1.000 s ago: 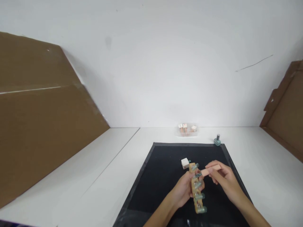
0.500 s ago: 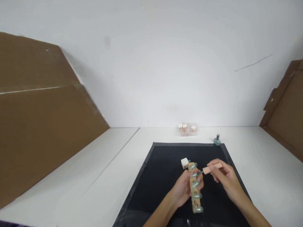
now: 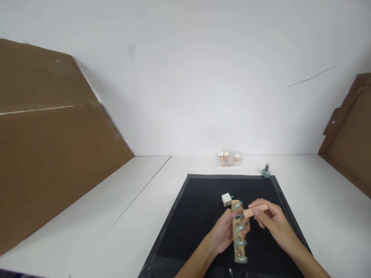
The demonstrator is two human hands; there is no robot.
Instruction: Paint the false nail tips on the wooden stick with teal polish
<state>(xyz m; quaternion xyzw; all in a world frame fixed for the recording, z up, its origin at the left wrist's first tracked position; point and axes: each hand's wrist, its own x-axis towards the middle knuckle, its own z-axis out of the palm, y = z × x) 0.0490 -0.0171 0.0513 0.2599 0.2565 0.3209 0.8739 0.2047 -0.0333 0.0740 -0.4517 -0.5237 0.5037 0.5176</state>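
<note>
My left hand (image 3: 222, 231) is closed round a narrow yellowish wooden strip (image 3: 236, 231) that carries several translucent greenish rounded pieces in a row. Between the thumb and fingers of my right hand (image 3: 274, 218) is a pale pinkish stick (image 3: 255, 211), like a small handle, with a thin dark tip at its left end. That tip meets the strip near its second greenish piece from the top; whether it is inserted there I cannot tell. Just beyond the strip's upper end lies a white block (image 3: 226, 199) with a small greenish bit at its side.
A black mat (image 3: 197, 216) lies under my hands on the white table (image 3: 116, 208). Behind it stands a clear plastic tray (image 3: 228, 163) with several white-topped pieces. A grey-green part with a metal pin (image 3: 266, 172) sits at the mat's far right corner. Brown panels (image 3: 58, 154) flank the table.
My right hand has moved the pinkish stick left, bringing its tip onto the strip. The strip has shifted very slightly in my left hand.
</note>
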